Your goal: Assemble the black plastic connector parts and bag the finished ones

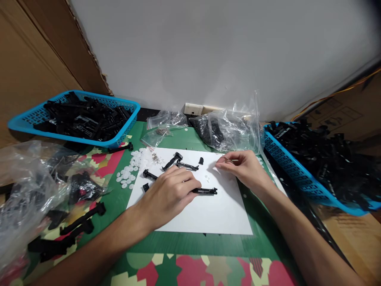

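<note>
My left hand point(169, 194) lies curled on a white sheet point(214, 214), closed on a long black plastic part point(205, 191) whose end sticks out to the right. My right hand point(242, 167) rests on the sheet's far right side, fingertips pinched on a thin metal piece point(229, 160). Between the hands lie tiny bits point(206, 178). Further black parts point(175, 161) sit on the sheet's far side.
White washers point(131, 169) and small metal springs point(156, 159) lie at the sheet's left corner. Blue baskets of black parts stand far left point(74, 115) and right point(300, 174). Plastic bags sit at the back point(226, 129) and left point(29, 178). Loose black parts point(80, 222) lie near left.
</note>
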### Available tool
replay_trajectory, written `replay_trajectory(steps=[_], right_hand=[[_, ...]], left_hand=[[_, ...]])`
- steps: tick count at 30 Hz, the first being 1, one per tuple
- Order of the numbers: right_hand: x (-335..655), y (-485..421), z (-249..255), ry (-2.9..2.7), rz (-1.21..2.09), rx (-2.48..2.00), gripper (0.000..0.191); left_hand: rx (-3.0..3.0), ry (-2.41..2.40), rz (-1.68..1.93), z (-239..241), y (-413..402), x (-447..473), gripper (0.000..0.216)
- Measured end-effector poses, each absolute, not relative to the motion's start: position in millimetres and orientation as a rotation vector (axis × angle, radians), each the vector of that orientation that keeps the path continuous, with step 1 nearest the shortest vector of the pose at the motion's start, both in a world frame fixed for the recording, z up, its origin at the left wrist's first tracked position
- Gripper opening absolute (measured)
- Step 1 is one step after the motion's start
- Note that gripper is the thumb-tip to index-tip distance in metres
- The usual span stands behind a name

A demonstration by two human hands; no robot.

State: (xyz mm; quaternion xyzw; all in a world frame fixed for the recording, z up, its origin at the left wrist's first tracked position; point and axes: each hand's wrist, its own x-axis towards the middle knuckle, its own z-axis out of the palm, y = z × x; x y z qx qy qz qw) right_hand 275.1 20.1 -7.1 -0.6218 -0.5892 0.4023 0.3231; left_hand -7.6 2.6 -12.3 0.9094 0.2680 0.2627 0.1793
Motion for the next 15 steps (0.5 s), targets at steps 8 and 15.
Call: replay_trajectory(steps=[8, 15], right_hand=[[250, -5, 17, -1.209, 1.501, -1.327, 0.032], [228, -17, 12, -1.218, 1.555, -1.291, 0.030]], left_hand=[[2.313, 0.777, 1.029, -5, 3, -6, 0.019], [2.164, 0.789, 1.106, -1, -3, 1, 0.021]])
